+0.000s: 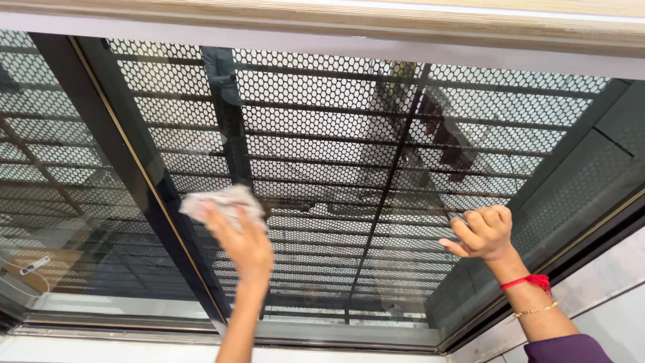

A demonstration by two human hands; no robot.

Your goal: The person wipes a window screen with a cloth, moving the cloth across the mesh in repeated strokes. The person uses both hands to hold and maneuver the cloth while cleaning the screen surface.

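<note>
My left hand (242, 242) presses a crumpled whitish cloth (222, 202) flat against the glass pane of a window (322, 134), near the dark vertical frame bar (168, 202). My right hand (485, 234) rests against the same pane further right, fingers curled into a loose fist with nothing in it. A red thread and a thin gold chain circle the right wrist (531, 296), above a purple sleeve.
Behind the glass runs a black perforated mesh with horizontal bars (376, 101). A second sliding pane lies at the left (60, 188). A white sill runs along the bottom (134, 343); a pale wall and blind rail border the top (403, 27).
</note>
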